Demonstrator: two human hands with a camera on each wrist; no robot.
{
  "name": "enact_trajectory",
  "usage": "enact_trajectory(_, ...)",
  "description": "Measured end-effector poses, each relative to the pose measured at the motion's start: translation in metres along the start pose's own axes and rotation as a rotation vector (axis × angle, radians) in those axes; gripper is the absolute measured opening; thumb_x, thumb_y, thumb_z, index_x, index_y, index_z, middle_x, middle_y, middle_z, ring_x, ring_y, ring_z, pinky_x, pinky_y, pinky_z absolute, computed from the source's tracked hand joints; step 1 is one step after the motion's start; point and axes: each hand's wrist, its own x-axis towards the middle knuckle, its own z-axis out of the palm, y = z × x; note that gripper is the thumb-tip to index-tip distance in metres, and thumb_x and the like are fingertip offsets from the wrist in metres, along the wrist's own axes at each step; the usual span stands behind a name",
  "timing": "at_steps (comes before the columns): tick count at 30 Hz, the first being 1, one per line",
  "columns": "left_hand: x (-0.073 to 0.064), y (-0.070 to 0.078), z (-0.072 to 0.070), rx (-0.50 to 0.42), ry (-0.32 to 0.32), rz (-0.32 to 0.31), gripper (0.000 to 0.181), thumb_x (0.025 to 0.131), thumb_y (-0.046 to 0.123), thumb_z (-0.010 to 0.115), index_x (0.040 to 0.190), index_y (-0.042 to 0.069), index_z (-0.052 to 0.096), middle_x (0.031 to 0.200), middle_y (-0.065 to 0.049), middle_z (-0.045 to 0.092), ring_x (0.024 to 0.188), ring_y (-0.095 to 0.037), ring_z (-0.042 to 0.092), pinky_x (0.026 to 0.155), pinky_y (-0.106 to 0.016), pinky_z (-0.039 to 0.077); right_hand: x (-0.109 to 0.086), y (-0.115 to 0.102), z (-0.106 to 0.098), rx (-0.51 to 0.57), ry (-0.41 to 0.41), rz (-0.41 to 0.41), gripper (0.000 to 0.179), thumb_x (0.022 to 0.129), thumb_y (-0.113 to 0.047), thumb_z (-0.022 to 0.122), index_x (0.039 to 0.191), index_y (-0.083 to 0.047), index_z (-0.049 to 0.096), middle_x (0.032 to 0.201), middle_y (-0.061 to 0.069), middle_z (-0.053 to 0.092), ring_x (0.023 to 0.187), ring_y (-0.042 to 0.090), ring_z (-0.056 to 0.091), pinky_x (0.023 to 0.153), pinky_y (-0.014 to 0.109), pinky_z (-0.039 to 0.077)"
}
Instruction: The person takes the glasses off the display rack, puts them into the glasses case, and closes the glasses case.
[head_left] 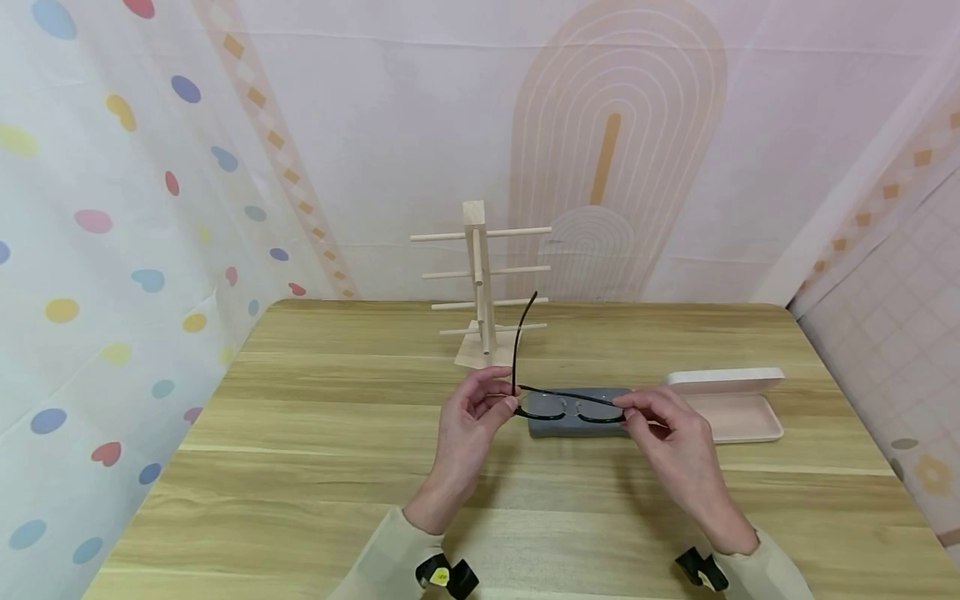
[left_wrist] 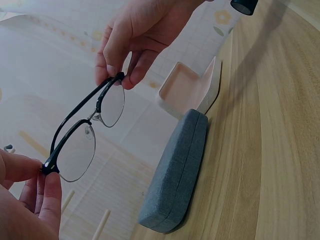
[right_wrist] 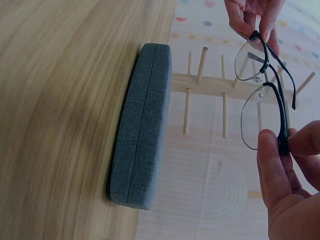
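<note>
Head view, principal item: one pair of eyeglasses [head_left: 600, 420], dark upper frame, clear lenses, raised off the bench [head_left: 337, 467] and seen against the grey case. Left temple extended toward 12 o'clock; right temple folded across behind the lenses.

Hands, two: left hand [head_left: 468, 421] at the glasses' 9 o'clock, thumb and fingers nearly closed in a pinch on the left frame end; right hand [head_left: 678, 442] at 3 o'clock, pinching the right end likewise.

Grey case [head_left: 573, 430]: fabric-textured, lid down, apart from the glasses. White case [head_left: 738, 414]: lid up, pale pink lining, at 3 o'clock beyond the right hand. Wooden rack [head_left: 487, 287]: upright, pegged, at 11 o'clock.

Edges and room: bench wood runs broadly from the left hand to the side edge at 9 o'clock; a narrower strip lies between white case and right edge. Rack stands near the far edge, curtain [head_left: 390, 125] behind.

Obscured: frame ends under fingertips; white case's near-left part behind the right hand; thin lower rims faint over grey. Both sleeves cut off at 6 o'clock. Left wrist view shows only parts of the rack's pegs.
</note>
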Motion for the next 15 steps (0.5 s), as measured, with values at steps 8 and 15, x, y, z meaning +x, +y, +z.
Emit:
enact_trajectory(8,-0.0008,0.0005,-0.0002,-0.005,-0.003,-0.001,0.035,0.092,-0.014,0.067,0.126,-0.004,0.065,0.108,-0.023,0.069,0.094,-0.019,0.068,0.082,-0.022,0.057,-0.0003,0.0004,0.0005,-0.002,-0.004,-0.004,0.029,0.091,0.015,0.064,0.102,-0.008,0.079,0.100,0.002,0.069,0.084,0.003,0.067,0.072,0.013,0.057)
enact_trajectory(15,-0.0010,0.0011,-0.0006,-0.008,-0.003,-0.008,0.034,0.092,-0.013,0.067,0.125,-0.003,0.067,0.110,-0.027,0.068,0.093,-0.018,0.068,0.082,-0.022,0.056,-0.0001,0.0007,0.0012,-0.006,-0.007,0.001,0.031,0.091,0.015,0.064,0.101,-0.010,0.079,0.100,0.001,0.069,0.084,0.001,0.066,0.072,0.013,0.056)
